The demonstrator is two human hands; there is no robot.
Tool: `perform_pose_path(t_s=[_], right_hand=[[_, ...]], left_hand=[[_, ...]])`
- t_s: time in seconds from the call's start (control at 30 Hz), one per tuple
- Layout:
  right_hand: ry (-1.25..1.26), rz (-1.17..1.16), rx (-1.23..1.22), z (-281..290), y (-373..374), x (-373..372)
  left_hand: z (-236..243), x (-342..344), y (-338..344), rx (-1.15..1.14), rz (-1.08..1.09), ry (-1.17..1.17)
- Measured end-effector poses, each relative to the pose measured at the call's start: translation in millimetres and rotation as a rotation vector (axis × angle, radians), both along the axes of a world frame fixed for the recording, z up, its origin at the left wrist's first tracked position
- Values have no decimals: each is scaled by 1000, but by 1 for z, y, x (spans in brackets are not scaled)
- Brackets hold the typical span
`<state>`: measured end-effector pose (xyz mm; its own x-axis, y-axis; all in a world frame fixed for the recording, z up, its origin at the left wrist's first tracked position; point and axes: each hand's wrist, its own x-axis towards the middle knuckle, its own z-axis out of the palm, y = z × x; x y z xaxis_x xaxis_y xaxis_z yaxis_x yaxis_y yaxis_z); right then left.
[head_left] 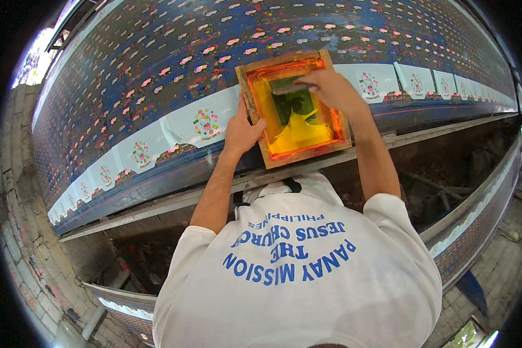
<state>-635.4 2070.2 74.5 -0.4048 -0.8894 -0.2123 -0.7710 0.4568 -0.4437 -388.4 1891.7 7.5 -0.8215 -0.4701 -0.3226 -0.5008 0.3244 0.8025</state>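
Note:
A wooden screen-printing frame point(305, 152) lies tilted slightly on the long printing table, its inner edges stained orange and red. Yellow ink point(298, 134) pools over the near part of its mesh, and a dark green patch shows farther up. My left hand point(245, 132) grips the frame's left side, thumb over the wood and fingers along the outer edge. Inside the far part of the frame, my right hand point(334, 91) holds a squeegee point(289, 87) over the mesh. That hand and the squeegee are somewhat blurred by motion.
White fabric pieces point(194, 120) with colourful cartoon prints line the near edge of the dark table point(156, 69), on both sides of the frame. A metal rail point(429, 134) runs along that edge. Behind me stands another similar table point(475, 232); paved floor point(26, 232) lies at left.

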Motion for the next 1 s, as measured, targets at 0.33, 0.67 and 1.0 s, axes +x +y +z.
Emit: perform_pose_path(t_s=[0.33, 0.67, 1.0], right_hand=[[98, -106, -125, 8, 90, 118], [112, -75, -199, 16, 123, 72], [156, -131, -191, 16, 244, -55]], left_hand=[[4, -1, 2, 58, 24, -50], [17, -32, 36, -98, 47, 91], [15, -173, 155, -100, 24, 25]])
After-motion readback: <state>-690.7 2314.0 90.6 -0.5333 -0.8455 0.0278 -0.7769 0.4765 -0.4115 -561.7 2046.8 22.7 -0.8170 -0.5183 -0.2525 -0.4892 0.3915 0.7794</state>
